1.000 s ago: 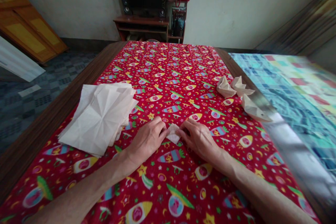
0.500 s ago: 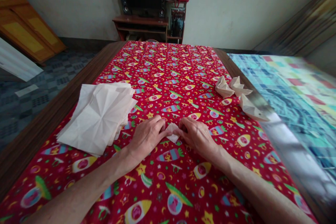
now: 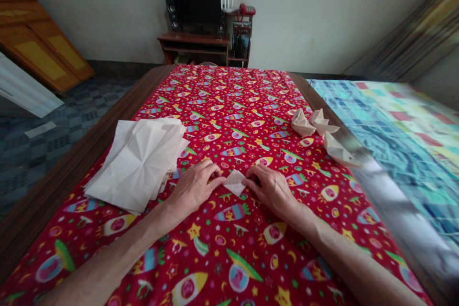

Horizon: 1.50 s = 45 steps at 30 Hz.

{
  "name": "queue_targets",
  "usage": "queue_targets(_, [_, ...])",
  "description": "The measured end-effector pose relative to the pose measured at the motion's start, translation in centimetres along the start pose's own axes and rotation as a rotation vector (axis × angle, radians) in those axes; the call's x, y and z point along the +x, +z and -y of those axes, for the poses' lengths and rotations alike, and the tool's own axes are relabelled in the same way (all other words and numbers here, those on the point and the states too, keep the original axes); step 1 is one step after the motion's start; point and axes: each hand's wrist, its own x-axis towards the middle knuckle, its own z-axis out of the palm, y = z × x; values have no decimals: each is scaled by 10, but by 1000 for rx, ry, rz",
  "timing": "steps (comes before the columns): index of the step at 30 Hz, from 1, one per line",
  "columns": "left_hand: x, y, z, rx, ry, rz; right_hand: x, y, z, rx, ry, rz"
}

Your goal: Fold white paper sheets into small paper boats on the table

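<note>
A small folded piece of white paper [image 3: 234, 182], diamond-shaped with visible crease lines, lies on the red patterned cloth [image 3: 229, 234] between my hands. My left hand [image 3: 199, 182] pinches its left corner between thumb and fingers. At the opposite corner, my right hand [image 3: 268, 185] has its thumb and curled fingers closed on the paper. To the left rests a loose stack of creased white paper sheets [image 3: 138, 165], the top one marked with star-like fold lines.
Three folded paper boats, one of them a paper boat [image 3: 339, 149] nearest me, sit at the table's right edge. A bed with a checked cover [image 3: 387, 129] adjoins on the right. Beyond the table stands a desk [image 3: 193, 40] with a monitor [image 3: 196, 7]; a wooden cabinet [image 3: 39, 43] is far left.
My hands have drawn slightly apart, the left one moving left, so more of the folded paper shows. The view has tipped up a little.
</note>
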Motion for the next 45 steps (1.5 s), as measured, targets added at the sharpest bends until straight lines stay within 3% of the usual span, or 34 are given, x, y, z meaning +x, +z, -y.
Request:
queue_targets(5, [5, 9, -4, -42, 46, -59, -5, 6, -2, 20, -39, -54])
queue_targets(10, [13, 17, -6, -177, 95, -45, -7, 3, -1, 74, -65, -43])
queue_targets(24, [9, 1, -26, -343, 219, -193, 4, -6, 16, 506, 30, -151])
queue_targets(30, [11, -5, -22, -435, 157, -284, 7, -10, 12, 646, 154, -224])
queue_targets(34, [13, -9, -16, -446, 107, -329, 8, -9, 2, 610, 251, -268])
queue_targets(39, [17, -12, -3, -364, 53, -376, 8, -14, -2, 459, 240, -319])
queue_targets(45, [19, -11, 8, -243, -29, -361, 9, -18, -6, 390, 268, -271])
